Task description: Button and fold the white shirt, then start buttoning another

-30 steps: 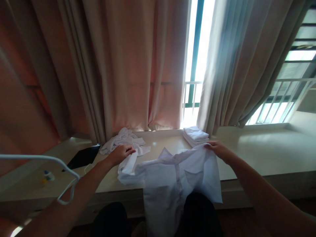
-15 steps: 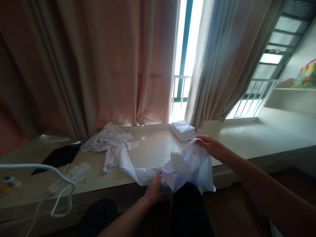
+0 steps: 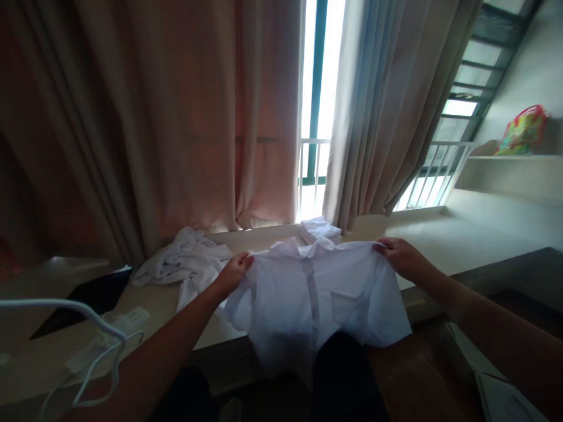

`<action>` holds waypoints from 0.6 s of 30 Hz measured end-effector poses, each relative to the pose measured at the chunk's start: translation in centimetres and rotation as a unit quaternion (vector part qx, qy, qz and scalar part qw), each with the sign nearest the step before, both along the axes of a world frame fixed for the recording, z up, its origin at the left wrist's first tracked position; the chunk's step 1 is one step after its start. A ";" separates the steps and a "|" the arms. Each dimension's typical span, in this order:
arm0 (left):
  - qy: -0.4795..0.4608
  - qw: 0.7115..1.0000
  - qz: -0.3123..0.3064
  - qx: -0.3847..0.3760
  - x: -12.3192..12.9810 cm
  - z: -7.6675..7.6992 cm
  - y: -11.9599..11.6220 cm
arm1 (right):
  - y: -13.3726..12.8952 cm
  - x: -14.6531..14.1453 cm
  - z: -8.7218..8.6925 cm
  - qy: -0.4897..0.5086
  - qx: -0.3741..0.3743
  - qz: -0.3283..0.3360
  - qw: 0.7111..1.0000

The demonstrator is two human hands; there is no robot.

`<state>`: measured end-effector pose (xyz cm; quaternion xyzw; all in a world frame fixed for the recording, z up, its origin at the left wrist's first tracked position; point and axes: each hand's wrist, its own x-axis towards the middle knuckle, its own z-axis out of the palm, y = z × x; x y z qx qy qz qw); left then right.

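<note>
The left hand [image 3: 233,272] and right hand [image 3: 401,258] each pinch a shoulder of the shirt [image 3: 281,293], which hangs between them. A loose pinch could let a shoulder slip and crease the cloth. Just behind the collar, between the hands, the stack [image 3: 319,227] could topple if bumped. The pile [image 3: 173,262] beside the left hand could catch the near sleeve. No brand, label or writing is legible, even on the bag [image 3: 523,132] far beyond the right hand.
</note>
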<state>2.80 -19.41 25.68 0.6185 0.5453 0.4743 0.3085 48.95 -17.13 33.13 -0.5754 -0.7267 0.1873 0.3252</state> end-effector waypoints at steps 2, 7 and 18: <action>0.040 0.997 0.042 0.046 -1.2 4.6 0.8 | 1.0 -1.6 1.3 0.050 0.002 0.014 0.999; 0.201 0.961 0.094 0.167 -5.4 15.3 0.9 | 2.7 -5.3 6.3 0.215 -0.004 0.096 0.972; 0.265 0.961 0.035 0.066 -10.4 14.4 -1.3 | 4.7 -7.6 3.6 -0.030 0.215 0.050 0.975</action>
